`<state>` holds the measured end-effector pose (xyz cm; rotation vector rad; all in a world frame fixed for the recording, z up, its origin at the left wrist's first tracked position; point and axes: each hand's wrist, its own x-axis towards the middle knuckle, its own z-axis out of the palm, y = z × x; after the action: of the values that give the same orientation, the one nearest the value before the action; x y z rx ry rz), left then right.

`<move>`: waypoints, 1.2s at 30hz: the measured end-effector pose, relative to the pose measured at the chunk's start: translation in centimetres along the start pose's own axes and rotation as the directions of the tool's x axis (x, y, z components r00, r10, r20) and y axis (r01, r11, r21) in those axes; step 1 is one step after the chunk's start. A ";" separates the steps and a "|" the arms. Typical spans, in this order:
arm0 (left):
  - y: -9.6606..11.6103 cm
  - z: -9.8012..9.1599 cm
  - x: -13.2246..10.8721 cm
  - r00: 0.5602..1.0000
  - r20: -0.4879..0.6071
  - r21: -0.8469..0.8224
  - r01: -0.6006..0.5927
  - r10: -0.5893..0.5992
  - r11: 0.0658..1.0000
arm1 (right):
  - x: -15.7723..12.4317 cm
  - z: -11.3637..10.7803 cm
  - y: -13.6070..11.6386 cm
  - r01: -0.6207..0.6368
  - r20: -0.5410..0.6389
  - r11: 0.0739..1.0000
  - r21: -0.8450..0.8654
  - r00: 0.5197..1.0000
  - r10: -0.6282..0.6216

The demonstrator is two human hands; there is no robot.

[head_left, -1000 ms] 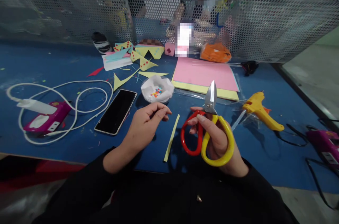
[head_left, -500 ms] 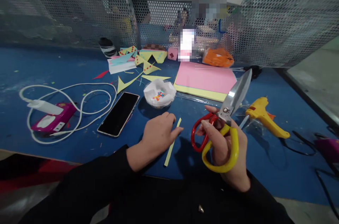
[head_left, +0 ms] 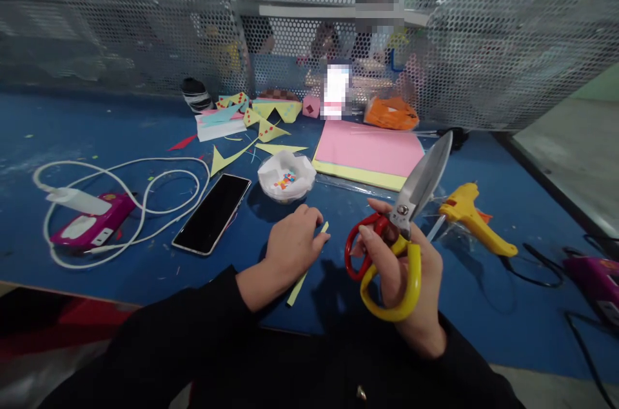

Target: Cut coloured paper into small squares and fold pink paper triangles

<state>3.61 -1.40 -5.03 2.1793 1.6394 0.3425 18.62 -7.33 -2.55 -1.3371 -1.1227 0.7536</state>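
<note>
One pair of smooth-looped steel scissors (head_left: 403,210) is gripped by the right hand (head_left: 428,273); the left hand (head_left: 293,242), grip unclear, overlaps a flat paper strip (head_left: 298,286) near the worktop (head_left: 159,280) edge.

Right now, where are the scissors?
In the head view, the scissors are right of centre, held in the right hand, between the yellow paper strip to the left and the glue gun to the right.

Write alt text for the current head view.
A person's right grip holds red-and-yellow-handled scissors, while the left grip lies over a yellow paper strip on a blue table. Around them lie a phone, bowl, pink paper and glue gun.
</note>
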 end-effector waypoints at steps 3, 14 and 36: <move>0.1 0.1 0.6 1.000 0.009 -0.043 -0.011 0.011 0.999 | 0.0 0.0 0.0 0.012 0.006 1.000 -0.012 1.000 -0.011; 0.2 -1.1 -0.4 0.998 0.036 -0.446 -0.027 0.049 0.894 | 0.4 0.0 0.6 0.095 0.031 0.988 -0.125 0.995 -0.092; -0.5 -1.8 -2.1 0.973 0.226 -0.798 0.158 0.046 0.581 | 0.6 0.7 1.4 0.109 0.191 0.982 -0.151 0.978 -0.079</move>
<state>1.81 -3.04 -3.52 1.3741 1.0755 0.6543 18.39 -6.35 -3.88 -1.3576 -1.4101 0.7400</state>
